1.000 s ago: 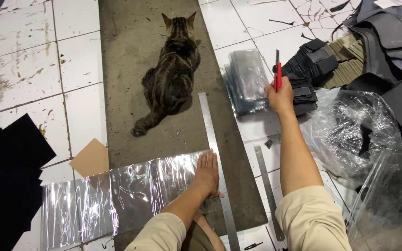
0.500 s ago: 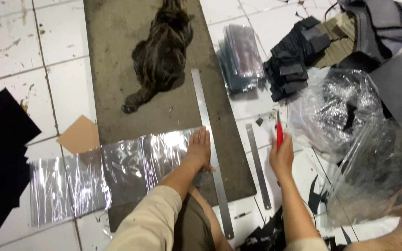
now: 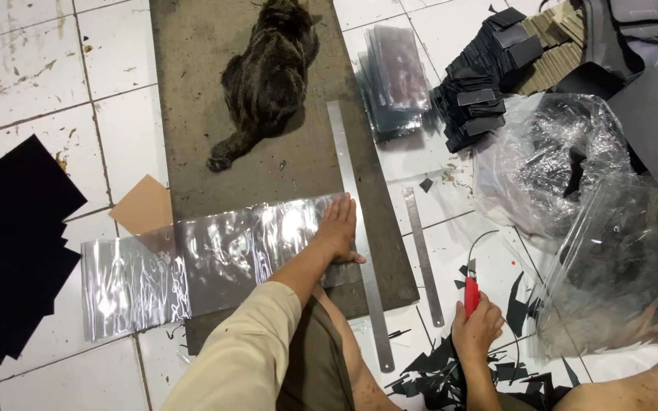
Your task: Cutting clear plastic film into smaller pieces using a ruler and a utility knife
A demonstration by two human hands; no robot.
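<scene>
Both hands are low in the view. The left hand (image 3: 339, 228) lies flat, fingers stretched out, pressing the right end of a clear plastic sheet (image 3: 199, 262) where it meets a long steel ruler (image 3: 359, 236). The right hand (image 3: 477, 329) is closed in a fist around a red cutter (image 3: 471, 293), its tip pointing up, held over the white tile floor (image 3: 32, 91) and well apart from the sheet.

A long grey mat (image 3: 215, 167) runs up the middle of the floor. The plastic sheet lies across its near part and sticks out onto the tiles to the left. A dark striped cat (image 3: 268, 76) lies on the far part of the mat. At the left edge sits a stack of black sheets (image 3: 13, 243). Crumpled clear plastic bags (image 3: 573, 198) fill the right side. Beyond them lie a pile of small black pieces (image 3: 474, 99) and a stack of clear sleeves (image 3: 394, 80). A brown card piece (image 3: 142, 207) lies just left of the mat, touching the plastic sheet's upper edge. A shorter ruler (image 3: 423, 255) lies on the tiles right of the mat. Black scraps (image 3: 436, 365) litter the floor around the right hand.
</scene>
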